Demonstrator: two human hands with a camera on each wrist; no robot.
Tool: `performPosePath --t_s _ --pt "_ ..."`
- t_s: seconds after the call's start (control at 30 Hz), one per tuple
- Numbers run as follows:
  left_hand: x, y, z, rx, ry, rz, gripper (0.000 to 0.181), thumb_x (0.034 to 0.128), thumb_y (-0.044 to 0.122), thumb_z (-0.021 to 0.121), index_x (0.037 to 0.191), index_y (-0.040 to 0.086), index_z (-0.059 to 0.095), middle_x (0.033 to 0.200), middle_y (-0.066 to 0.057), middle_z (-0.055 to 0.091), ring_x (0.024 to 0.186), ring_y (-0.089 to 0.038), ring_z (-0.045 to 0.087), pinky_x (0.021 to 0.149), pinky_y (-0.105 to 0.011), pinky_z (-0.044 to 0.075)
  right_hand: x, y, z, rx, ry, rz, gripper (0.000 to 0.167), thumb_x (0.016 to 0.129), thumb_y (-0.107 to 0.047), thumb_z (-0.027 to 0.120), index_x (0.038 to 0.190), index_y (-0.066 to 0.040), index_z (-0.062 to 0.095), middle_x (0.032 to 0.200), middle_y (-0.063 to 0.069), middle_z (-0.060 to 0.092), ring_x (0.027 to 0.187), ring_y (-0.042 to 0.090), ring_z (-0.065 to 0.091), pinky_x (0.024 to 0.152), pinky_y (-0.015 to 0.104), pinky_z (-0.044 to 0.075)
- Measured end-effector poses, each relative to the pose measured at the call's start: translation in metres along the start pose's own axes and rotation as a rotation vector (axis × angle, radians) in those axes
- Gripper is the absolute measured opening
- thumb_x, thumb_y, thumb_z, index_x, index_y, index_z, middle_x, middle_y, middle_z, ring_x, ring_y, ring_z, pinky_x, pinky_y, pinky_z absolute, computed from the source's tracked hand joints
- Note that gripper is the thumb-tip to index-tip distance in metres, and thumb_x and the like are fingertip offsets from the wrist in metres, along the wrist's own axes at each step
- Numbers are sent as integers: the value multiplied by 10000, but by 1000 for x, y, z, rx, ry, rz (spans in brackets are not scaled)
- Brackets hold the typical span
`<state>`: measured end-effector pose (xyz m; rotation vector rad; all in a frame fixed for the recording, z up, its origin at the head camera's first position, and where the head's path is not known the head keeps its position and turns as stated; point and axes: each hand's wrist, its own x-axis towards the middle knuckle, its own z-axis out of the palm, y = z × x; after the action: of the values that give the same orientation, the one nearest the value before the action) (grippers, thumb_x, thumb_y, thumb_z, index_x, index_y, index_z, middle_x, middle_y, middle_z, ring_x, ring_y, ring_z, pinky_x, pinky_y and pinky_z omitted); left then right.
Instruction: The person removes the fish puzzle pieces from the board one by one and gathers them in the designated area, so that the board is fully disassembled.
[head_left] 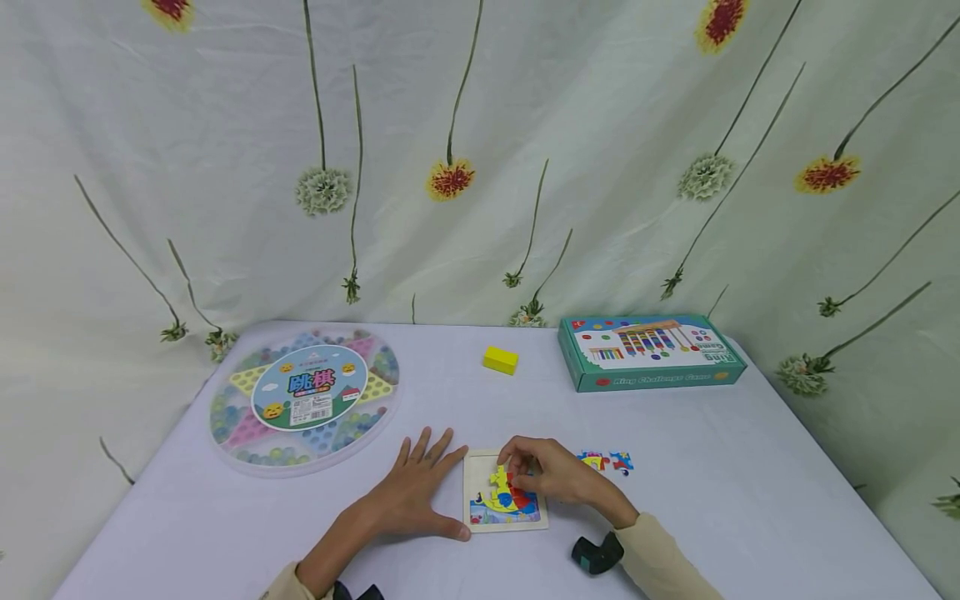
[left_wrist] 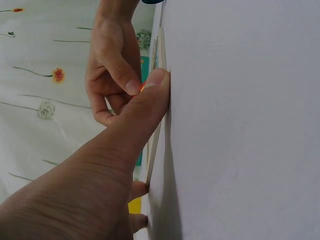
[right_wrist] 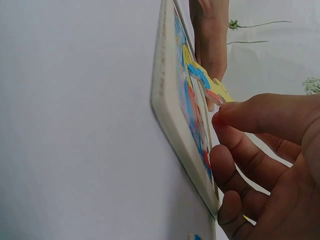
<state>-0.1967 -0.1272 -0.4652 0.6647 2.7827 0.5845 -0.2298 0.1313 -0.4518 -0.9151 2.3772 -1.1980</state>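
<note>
A small wooden jigsaw tray (head_left: 480,467) lies near the table's front, its lower part filled with a colourful picture. My left hand (head_left: 420,492) spreads its fingers along the left side, with the thumb (left_wrist: 156,77) touching the near-left corner. Over the tray, my right hand (head_left: 551,471) pinches a yellow, blue and red puzzle piece (right_wrist: 217,89) between thumb and fingertip. That piece is tilted above the picture; whether its lower edge touches the tray cannot be told. Two loose puzzle pieces (head_left: 621,461) lie on the cloth beyond the right wrist, one partly hidden.
A round Chinese checkers set (head_left: 307,400) with marbles stands at the left. A yellow block (head_left: 500,360) is at the back middle. To its right sits a green ring game box (head_left: 652,354). A black device (head_left: 597,554) is by the right sleeve.
</note>
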Motion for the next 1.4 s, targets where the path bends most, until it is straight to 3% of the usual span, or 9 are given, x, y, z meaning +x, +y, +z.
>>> performPosePath --t_s 0.7,1.4 --pt "0 2 -2 -7 0 2 1118 619 752 698 1505 183 320 1606 -106 120 1457 -412 -31 1137 -619 -34 -1 3 -2 58 -1 -10 230 887 -50 660 1110 -77 613 858 31 595 768 126 501 673 185 402" --pt "0 1 0 -6 2 -2 1118 617 763 691 1504 191 321 1607 -103 124 1458 -407 -32 1137 -619 -30 1 4 -3 33 1 -6 208 894 -88 653 1095 -131 619 842 -44 583 771 89 515 687 180 427"
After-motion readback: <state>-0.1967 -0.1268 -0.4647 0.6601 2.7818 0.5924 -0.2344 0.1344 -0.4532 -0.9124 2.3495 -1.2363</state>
